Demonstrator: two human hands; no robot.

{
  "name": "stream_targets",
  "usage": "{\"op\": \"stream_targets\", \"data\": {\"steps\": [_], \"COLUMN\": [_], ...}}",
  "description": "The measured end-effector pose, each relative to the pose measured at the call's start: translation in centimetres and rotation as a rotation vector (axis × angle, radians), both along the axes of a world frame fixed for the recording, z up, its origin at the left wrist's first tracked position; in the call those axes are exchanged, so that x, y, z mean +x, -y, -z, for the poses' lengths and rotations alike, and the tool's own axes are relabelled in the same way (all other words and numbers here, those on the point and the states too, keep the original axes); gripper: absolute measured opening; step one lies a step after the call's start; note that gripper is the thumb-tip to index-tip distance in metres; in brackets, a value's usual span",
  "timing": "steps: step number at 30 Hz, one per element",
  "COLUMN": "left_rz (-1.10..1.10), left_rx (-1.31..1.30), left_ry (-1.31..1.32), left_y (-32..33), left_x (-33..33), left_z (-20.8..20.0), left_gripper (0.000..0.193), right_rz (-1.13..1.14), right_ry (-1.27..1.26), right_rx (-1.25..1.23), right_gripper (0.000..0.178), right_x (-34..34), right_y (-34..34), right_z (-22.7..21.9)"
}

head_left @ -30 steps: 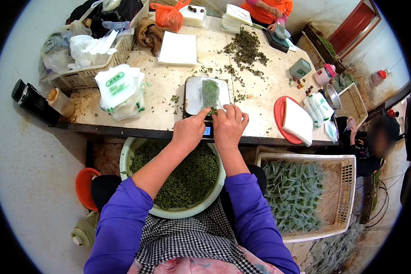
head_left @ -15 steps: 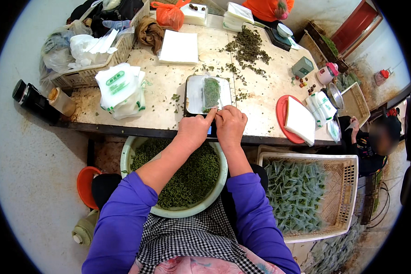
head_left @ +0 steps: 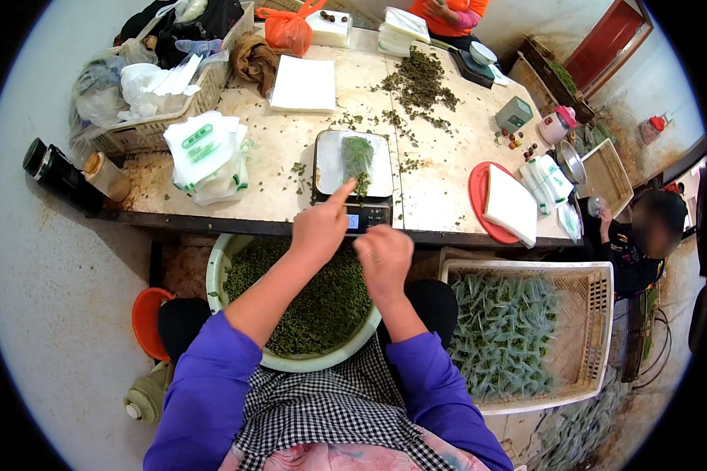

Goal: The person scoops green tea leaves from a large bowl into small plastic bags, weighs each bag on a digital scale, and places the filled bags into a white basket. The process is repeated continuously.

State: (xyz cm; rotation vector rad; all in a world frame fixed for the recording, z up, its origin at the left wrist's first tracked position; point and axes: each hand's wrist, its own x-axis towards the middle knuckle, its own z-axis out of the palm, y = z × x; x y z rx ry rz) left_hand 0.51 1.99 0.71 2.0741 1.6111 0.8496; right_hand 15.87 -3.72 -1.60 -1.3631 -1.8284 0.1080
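Observation:
A clear plastic bag of green buds or leaves (head_left: 357, 157) lies on the white pan of a digital scale (head_left: 373, 188). My left hand (head_left: 320, 229) is at the bag's near end, its index finger stretched out to the loose greens at the mouth and the other fingers curled. My right hand (head_left: 385, 257) is just in front of the scale, above the basin's far rim. Its fingers are curled together and slightly blurred; whatever they may hold is hidden. Below both hands stands a pale green basin (head_left: 218, 275) heaped with small green buds (head_left: 318, 310).
A stack of printed plastic bags (head_left: 208, 161) sits left of the scale. At right are a red tray (head_left: 479, 206) with white sheets and, lower, a crate (head_left: 581, 330) of filled bags. Loose greens (head_left: 420, 82) lie farther back. Co-workers sit at the far side and right.
Both hands have drawn back toward me from the bag's near end, the right one farther, down past the scale's front. The scale's display and the loose greens at the bag's mouth now show.

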Motion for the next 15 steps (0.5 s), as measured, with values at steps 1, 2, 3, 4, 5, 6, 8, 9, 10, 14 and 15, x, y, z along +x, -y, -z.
{"op": "stream_targets", "data": {"steps": [1,2,3,4,5,6,8,9,10,14,15], "left_rz": [-0.033,-0.037,-0.043,-0.048,-0.037,-0.029,-0.028,-0.033,-0.038,-0.048,-0.043], "left_rx": [0.007,-0.014,-0.034,-0.054,-0.083,-0.116,-0.209,-0.265,-0.321,-0.428,-0.429], "left_ry": [0.104,0.154,0.203,0.252,0.270,0.287,0.301,0.300,0.299,0.358,0.360], "left_y": [1.1,2.4,3.7,4.9,6.1,7.4,9.7,10.5,11.2,13.1,13.3], "left_x": [-0.7,-1.5,-2.3,-3.1,-3.8,-4.4,-5.5,-5.9,-6.1,-5.9,-5.8], "left_z": [0.1,0.6,1.3,2.0,2.8,3.7,5.1,5.6,6.0,7.5,7.3], "left_gripper": [0.050,0.046,0.043,0.040,0.038,0.036,0.033,0.031,0.030,0.028,0.027], "right_rz": [-0.046,-0.097,-0.081,-0.065,-0.052,-0.027,0.043,0.085,0.114,0.200,0.216], "right_ry": [0.221,0.328,0.285,0.243,0.201,0.135,0.108,0.101,0.127,0.214,0.232], "right_rx": [0.013,-0.043,-0.032,-0.021,-0.012,0.013,0.067,0.078,0.088,0.101,0.096], "right_gripper": [0.014,0.018,0.018,0.018,0.019,0.018,0.020,0.022,0.027,0.046,0.051], "right_x": [-0.4,-0.5,-0.5,-0.2,0.2,0.6,1.2,1.4,1.4,1.1,1.0], "right_y": [1.0,1.9,2.2,2.3,2.4,1.6,0.1,-0.9,-1.8,-5.6,-6.4], "right_z": [0.0,0.2,0.6,1.2,1.5,1.2,0.2,-0.4,-0.9,-1.8,-1.8]}}
